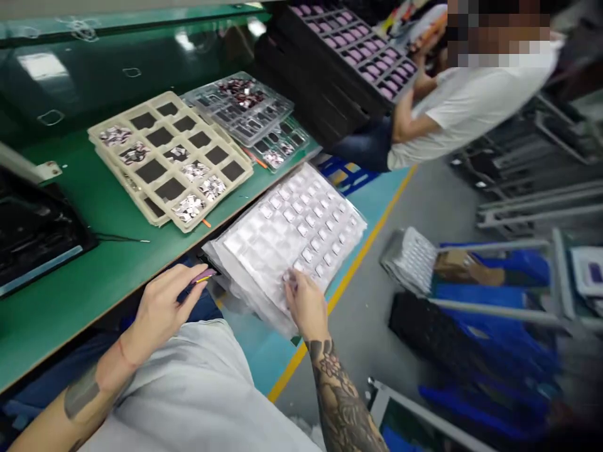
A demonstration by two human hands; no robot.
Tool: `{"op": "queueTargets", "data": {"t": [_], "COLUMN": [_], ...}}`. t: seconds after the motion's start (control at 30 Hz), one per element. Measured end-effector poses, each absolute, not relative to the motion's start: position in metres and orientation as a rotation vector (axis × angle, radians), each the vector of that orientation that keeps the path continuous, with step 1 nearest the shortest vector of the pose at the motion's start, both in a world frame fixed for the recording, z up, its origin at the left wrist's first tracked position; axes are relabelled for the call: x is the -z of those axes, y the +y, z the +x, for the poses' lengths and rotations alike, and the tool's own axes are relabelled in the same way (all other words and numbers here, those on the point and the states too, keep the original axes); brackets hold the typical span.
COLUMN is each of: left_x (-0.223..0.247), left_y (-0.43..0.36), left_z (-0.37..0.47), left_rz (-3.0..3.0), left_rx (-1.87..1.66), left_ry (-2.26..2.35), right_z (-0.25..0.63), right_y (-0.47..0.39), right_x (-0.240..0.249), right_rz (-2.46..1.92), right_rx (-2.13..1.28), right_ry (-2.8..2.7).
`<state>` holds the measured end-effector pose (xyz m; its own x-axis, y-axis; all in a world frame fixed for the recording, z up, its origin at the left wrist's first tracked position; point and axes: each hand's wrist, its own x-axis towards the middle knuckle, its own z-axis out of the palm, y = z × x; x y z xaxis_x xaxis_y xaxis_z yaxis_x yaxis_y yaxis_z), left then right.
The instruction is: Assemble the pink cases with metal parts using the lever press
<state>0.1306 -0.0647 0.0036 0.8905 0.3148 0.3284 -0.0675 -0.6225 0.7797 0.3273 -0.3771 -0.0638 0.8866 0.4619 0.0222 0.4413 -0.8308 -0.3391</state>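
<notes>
Between the thumb and fingers of my left hand [167, 301] is a small, thin purple piece [203, 275] with a yellow edge, held just off the green bench's front edge. My right hand [305, 304] reaches over a clear plastic blister tray [264, 248], its fingertips pinched at a pocket on the near side. Whatever those fingertips hold is too small to make out. Small pale pieces sit in many of the tray's pockets, mostly toward its far and right sides; the pockets at the left look bare. The tray appears to lie on a stack of similar sheets.
On the green bench [117, 263] stand cream compartment trays [188, 164] with small shiny parts, and clear plastic boxes [240, 103] behind them. A black device [38, 220] is at left. A person [471, 113] carries a black tray of purple pieces [358, 47]. Carts [494, 307] stand at right.
</notes>
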Motion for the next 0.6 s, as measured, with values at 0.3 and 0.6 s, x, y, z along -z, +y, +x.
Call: {"op": "queueTargets", "data": {"t": [0.3,0.6], "left_x": [-0.001,-0.017], "left_y": [-0.084,-0.068], "left_z": [0.12,0.075], "left_rz": [2.182,1.87], "left_rx": [-0.52,-0.703], "left_ry": [0.503,0.919], "right_z": [0.36,0.281], "right_y": [-0.375,-0.203], "right_x": [0.032,0.0], "right_rz": [-2.587,-1.587], "right_rx": [-0.076,-0.537], "right_ry": [-1.004,-0.969]}}
